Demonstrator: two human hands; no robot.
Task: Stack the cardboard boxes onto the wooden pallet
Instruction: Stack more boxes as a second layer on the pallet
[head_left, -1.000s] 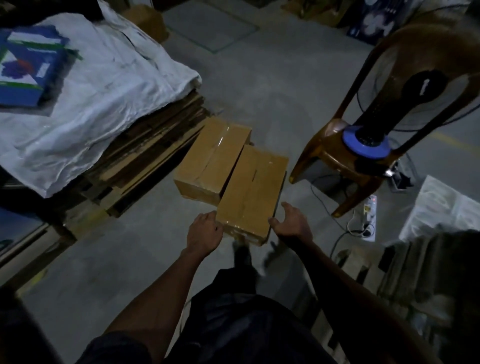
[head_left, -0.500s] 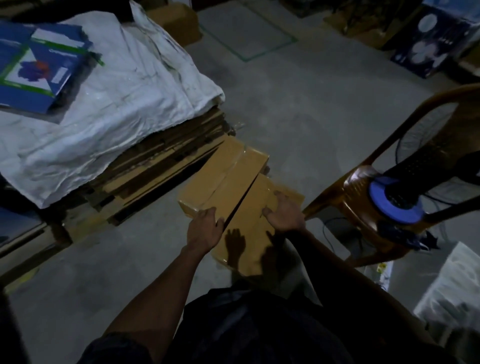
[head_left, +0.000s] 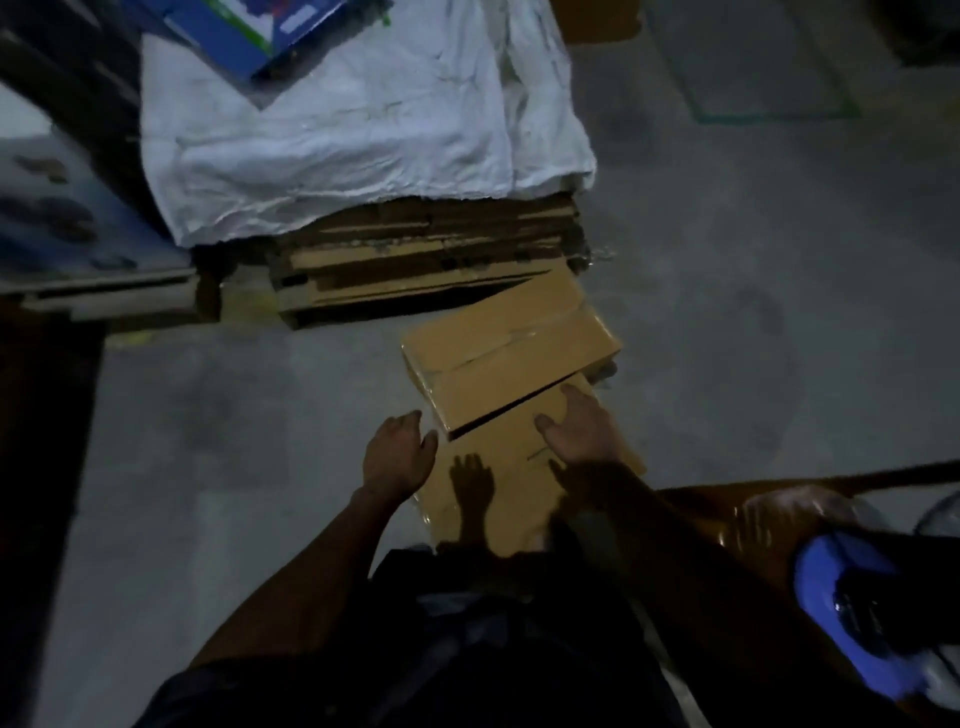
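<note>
Two boxes side by side on grey floor (head_left: 727, 312). Right hand (head_left: 579, 428) flat on near box (head_left: 498, 483), fingers straight; left hand (head_left: 397, 452) at its 9 o'clock edge, fingers relaxed, grip unclear. Far box (head_left: 506, 353) at 12 o'clock. Pallet (head_left: 415, 270) beyond, under white sheet (head_left: 363, 130).

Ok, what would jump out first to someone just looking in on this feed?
Two tan cardboard boxes on the grey floor at centre, the far box overlapping the near box. Both hands reach there: the right hand lies flat on the near box, the left hand at its left edge. Behind them, a white sheet drapes a stack of flattened cardboard.
</note>
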